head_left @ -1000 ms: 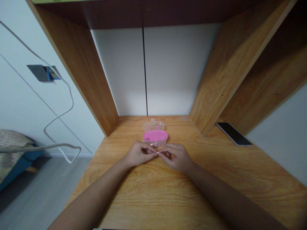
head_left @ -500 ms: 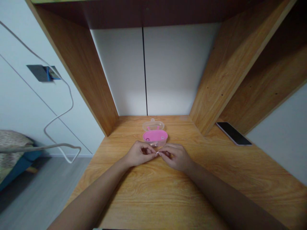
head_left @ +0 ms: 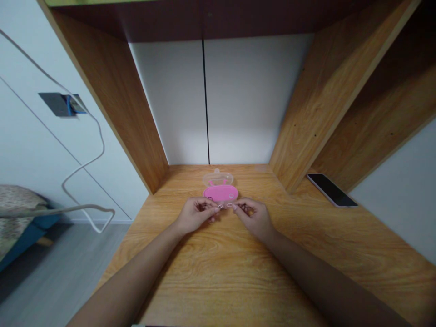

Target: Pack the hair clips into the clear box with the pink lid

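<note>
Left fingers (head_left: 211,207) and right fingers (head_left: 237,207) pinched shut on tiny pale loops (head_left: 220,206), too small to make out clearly, tips close but apart. Just beyond, an open pink case (head_left: 220,193) with clear lid (head_left: 218,179), on the worktop (head_left: 218,281); a phone (head_left: 332,190) well off to the right.

"How many hands are working here?"
"One left hand (head_left: 195,215) and one right hand (head_left: 254,218) are working, with one pink case (head_left: 220,193) showing."
"What else is lying around?"
"One phone (head_left: 331,190) is lying nearby, and one cable (head_left: 101,136) is hanging."
</note>
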The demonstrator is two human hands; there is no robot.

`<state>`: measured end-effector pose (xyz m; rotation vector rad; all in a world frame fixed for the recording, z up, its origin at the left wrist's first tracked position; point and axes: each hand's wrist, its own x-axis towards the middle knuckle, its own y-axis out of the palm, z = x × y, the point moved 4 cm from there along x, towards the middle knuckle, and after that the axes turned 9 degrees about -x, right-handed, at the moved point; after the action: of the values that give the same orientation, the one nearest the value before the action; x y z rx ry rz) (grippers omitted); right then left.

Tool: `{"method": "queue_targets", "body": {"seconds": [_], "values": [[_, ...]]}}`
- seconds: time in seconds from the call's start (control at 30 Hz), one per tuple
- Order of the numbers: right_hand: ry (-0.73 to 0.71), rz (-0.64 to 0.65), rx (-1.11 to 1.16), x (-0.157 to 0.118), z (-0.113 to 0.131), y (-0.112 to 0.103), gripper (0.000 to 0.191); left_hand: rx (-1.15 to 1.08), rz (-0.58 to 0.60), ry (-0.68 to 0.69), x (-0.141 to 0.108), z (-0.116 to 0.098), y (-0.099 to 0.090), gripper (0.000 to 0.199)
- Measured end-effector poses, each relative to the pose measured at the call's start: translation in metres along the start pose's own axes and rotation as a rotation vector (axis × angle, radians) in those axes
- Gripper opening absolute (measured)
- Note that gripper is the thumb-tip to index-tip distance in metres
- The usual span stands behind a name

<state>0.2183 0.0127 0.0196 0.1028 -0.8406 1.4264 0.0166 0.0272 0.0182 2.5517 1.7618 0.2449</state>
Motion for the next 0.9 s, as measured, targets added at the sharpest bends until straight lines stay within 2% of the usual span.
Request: {"method": "queue_targets", "body": {"seconds": [0.1,0.33,0.6,0.9], "values": [[0.055,-0.027,0.066,0.002,-0.007,0.000,0.021,-0.034,-0.026,-0.006,0.002,0.001,-0.001,0.048],[0.046,-0.005,0.085,0.001,-0.002,0.000,0.020,-0.044,-0.034,-0.015,0.001,-0.001,-0.001,0.049],[-0.121,0.095,-0.083,-0.001,0.013,0.000,0.017,0.014,0.005,-0.013,-0.001,0.003,0.001,0.044],[-0.235,0.169,-0.178,-0.004,0.010,0.003,0.014,0.069,0.066,-0.023,-0.001,0.001,0.004,0.041]]}}
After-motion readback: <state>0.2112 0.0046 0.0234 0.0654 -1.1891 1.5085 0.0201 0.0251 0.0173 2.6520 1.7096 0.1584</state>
